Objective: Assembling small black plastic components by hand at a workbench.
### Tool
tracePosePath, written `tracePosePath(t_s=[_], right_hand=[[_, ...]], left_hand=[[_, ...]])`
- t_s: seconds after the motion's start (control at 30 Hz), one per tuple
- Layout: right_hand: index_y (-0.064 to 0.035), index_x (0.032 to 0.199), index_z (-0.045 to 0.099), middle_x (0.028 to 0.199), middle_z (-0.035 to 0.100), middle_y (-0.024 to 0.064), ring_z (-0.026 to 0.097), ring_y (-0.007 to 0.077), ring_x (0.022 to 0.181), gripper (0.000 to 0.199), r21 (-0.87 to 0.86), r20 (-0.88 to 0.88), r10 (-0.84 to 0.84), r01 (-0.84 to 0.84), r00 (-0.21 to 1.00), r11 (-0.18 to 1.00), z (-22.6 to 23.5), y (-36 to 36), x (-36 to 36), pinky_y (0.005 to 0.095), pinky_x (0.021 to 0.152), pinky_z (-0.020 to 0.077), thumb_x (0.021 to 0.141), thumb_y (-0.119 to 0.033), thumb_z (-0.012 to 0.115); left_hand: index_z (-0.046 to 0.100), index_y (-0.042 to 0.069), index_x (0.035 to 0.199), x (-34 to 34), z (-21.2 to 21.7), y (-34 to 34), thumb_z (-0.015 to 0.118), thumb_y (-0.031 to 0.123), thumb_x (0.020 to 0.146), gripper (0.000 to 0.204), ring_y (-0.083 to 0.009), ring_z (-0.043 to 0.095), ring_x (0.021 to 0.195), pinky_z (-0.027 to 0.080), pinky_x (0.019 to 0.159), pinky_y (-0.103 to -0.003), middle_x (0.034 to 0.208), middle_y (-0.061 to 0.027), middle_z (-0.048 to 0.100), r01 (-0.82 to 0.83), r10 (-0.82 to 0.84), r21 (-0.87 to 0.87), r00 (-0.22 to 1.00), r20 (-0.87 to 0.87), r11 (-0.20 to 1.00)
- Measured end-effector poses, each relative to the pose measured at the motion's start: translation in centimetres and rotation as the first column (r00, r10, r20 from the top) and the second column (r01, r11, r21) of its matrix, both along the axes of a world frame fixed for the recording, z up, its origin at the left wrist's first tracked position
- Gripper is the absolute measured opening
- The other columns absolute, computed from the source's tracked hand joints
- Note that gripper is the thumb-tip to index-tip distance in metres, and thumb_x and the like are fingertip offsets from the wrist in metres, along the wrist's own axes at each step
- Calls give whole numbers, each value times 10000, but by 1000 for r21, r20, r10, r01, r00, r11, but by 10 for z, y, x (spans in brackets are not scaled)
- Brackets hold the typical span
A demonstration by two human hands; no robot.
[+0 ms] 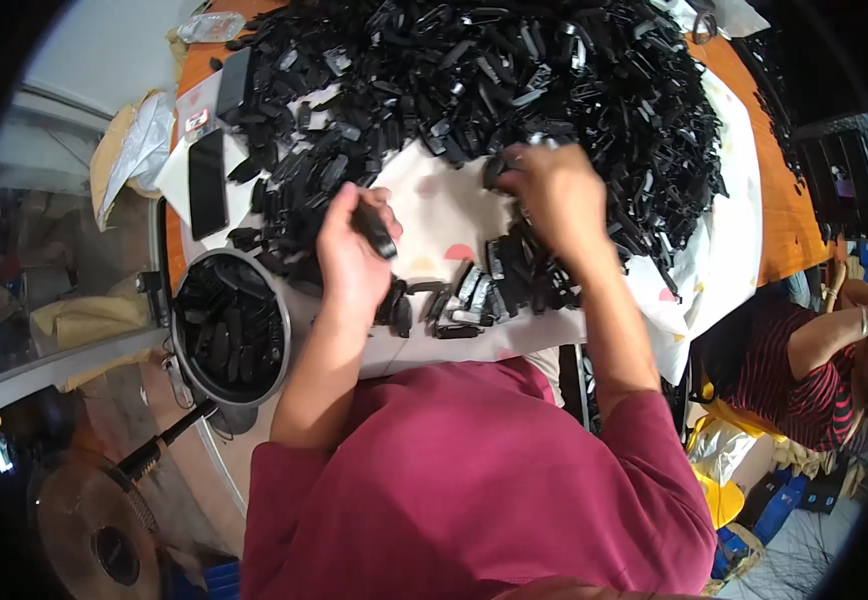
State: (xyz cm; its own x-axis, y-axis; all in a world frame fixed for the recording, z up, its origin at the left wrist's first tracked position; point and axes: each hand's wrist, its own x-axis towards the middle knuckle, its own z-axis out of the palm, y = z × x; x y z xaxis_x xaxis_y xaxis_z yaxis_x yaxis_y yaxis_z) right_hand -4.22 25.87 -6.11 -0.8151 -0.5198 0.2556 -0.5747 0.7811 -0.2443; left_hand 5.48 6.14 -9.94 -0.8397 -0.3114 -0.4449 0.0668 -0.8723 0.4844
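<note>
My left hand (352,240) is closed around a small, elongated black plastic piece (374,231), held over the near left part of the table. To the right, my right hand (559,195) is smeared by motion, with a dark piece (495,174) at its fingertips, by the edge of the heap. A big heap of loose black plastic pieces (514,75) covers the far side of the table. Between my forearms, several black and silvery pieces (469,292) lie grouped along the near edge of a pale spotted cloth (439,222).
A round bin (284,345) filled with black pieces stands left of my left forearm. A dark phone (208,185) lies at the table's left. A fan (104,540) is at lower left. At the right, another person in a striped top (804,385) sits by the wooden table (789,235).
</note>
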Motion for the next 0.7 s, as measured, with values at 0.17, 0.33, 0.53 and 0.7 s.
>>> tracePosePath(t_s=[0.17, 0.33, 0.53, 0.7], right_hand=[[-43, 759, 593, 830, 598, 88, 569, 269, 813, 126, 332, -191, -113, 173, 975, 927, -30, 33, -46, 351, 662, 488, 697, -134, 653], [-35, 766, 578, 818, 591, 94, 558, 282, 785, 93, 30, -196, -116, 124, 974, 992, -20, 15, -25, 362, 674, 464, 696, -67, 630], [-62, 874, 604, 866, 597, 89, 570, 271, 802, 195, 146, -65, -54, 63, 996, 987, -24, 6, -9, 343, 681, 482, 703, -138, 657], [-89, 861, 648, 854, 587, 86, 582, 267, 805, 160, 138, -25, -52, 55, 998, 989, -33, 4, -7, 349, 682, 488, 708, -134, 646]], left_hand=[[581, 29, 822, -19, -7, -37, 604, 101, 778, 88, -156, 546, 677, 455, 651, -298, 752, -41, 565, -145, 297, -783, 953, 53, 604], [653, 102, 910, -27, -2, -27, 657, 182, 741, 187, -298, 595, 819, 478, 704, -377, 922, -90, 610, 464, 339, -772, 878, 337, -435], [645, 110, 960, -35, -2, -24, 657, 186, 736, 237, -278, 588, 890, 480, 705, -392, 1073, -81, 562, 556, 273, -631, 826, 494, -541], [647, 102, 935, -13, 6, -22, 630, 150, 753, 189, -297, 595, 828, 472, 693, -401, 987, -91, 590, 379, 44, -813, 914, 403, -442]])
